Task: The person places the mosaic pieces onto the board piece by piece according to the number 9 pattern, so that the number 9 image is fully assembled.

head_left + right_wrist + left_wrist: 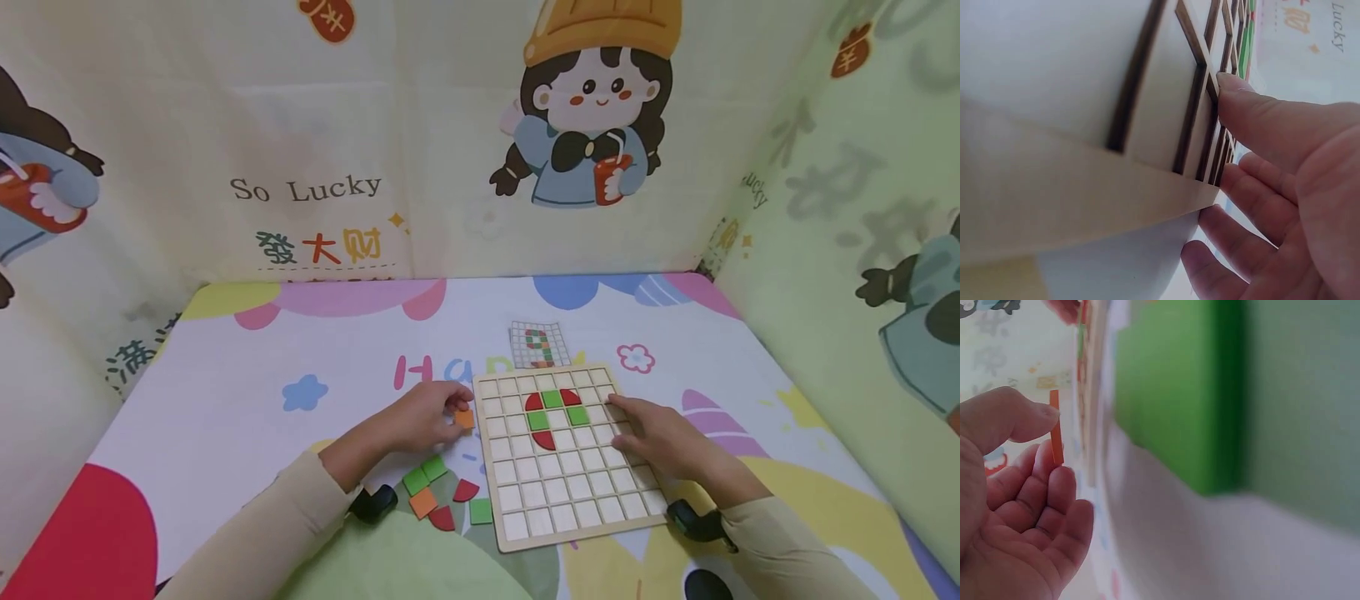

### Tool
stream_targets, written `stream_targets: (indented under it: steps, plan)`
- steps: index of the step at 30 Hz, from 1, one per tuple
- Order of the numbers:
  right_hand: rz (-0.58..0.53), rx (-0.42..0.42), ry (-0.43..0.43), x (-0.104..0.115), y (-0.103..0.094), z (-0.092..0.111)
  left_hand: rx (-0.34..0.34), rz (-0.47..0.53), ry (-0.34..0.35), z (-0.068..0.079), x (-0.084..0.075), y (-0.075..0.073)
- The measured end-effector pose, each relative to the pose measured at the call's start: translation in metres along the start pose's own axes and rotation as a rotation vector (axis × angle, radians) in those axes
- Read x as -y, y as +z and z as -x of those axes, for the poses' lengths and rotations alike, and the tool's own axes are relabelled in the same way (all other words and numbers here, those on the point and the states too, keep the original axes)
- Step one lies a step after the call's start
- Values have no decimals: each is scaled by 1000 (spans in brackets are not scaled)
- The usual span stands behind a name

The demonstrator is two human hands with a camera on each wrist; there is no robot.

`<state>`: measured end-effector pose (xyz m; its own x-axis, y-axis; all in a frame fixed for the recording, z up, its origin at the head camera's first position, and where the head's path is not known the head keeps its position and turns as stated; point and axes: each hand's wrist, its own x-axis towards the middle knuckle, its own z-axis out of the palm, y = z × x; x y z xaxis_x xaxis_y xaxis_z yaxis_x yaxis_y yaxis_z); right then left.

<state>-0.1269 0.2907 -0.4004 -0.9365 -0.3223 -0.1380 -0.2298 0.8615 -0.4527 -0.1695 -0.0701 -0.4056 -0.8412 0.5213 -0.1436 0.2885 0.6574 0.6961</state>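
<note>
My left hand point(429, 417) pinches an orange square tile point(464, 419) between thumb and fingertips, just off the board's left edge. In the left wrist view the tile point(1056, 428) stands edge-on between them. A wooden grid board point(551, 532) lies flat on the table. Red rounded pieces point(543, 440) and green square tiles point(577, 415) fill some of its upper cells. Over at the board's right side, my right hand point(663, 437) rests with thumb and index fingertips on it; the right wrist view has the thumb point(1266, 122) over the grid and lower fingers beside the rim.
Loose green tiles point(433, 467), an orange tile point(423, 502) and red pieces point(442, 518) lie left of the board near my left wrist. Behind the board is a printed pattern card point(542, 342), partly overlapped by it. Printed cloth walls point(435, 167) enclose the table.
</note>
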Motion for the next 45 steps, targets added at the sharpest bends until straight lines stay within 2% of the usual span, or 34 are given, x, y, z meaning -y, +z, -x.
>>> stream_targets:
  steps: [7, 11, 17, 24, 28, 36, 45]
  plan:
    - [10, -1, 8, 1, 0, -2, -27, 110, 50, -3, -20, -4]
    - [24, 1, 22, 0, 1, -4, -46, 152, 69, -5, -32, -1]
    - [12, -3, 3, -2, 1, -5, -56, 193, 75, -11, -43, 11]
    - [10, -10, -6, -1, 2, -3, -90, 185, 116, -21, -57, 27]
    - [10, -8, -4, -1, 2, -3, -94, 218, 107, -27, -65, 36]
    - [11, 9, 18, 1, 1, -1, -81, 281, 82, -34, -72, 49]
    - [8, 9, 19, 3, 0, 0, -93, 259, 95, -38, -73, 59]
